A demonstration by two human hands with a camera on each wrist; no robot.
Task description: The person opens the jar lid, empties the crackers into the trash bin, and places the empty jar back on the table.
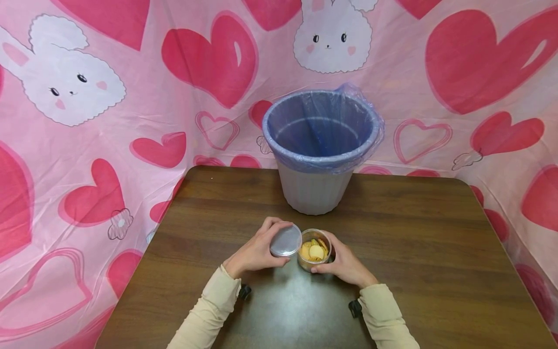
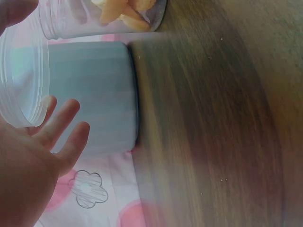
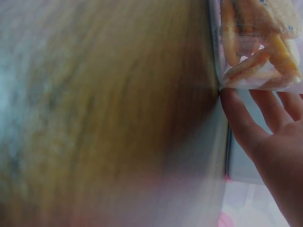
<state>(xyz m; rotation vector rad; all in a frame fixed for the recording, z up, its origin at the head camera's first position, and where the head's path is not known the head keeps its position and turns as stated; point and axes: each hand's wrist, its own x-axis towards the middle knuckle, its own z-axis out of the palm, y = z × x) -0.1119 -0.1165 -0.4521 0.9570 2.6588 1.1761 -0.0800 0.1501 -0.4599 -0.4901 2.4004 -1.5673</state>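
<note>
Bin, table and a bunny-print backdrop
A pale grey ribbed waste bin (image 1: 315, 191) stands upright at the far middle of a dark brown wooden table (image 1: 436, 252) with rounded corners; a translucent blue-violet bag (image 1: 321, 128) lines it, folded out over the rim and bunched up at the right side, and nothing can be seen inside. Behind and around the table hangs a pink cloth (image 1: 144, 116), creased, printed with large red and pink hearts, outlined hearts, small flowers and white rabbit faces, one rabbit at upper left (image 1: 65, 82) and another top centre (image 1: 333, 36). The cloth drops below the table's edges on both sides
</note>
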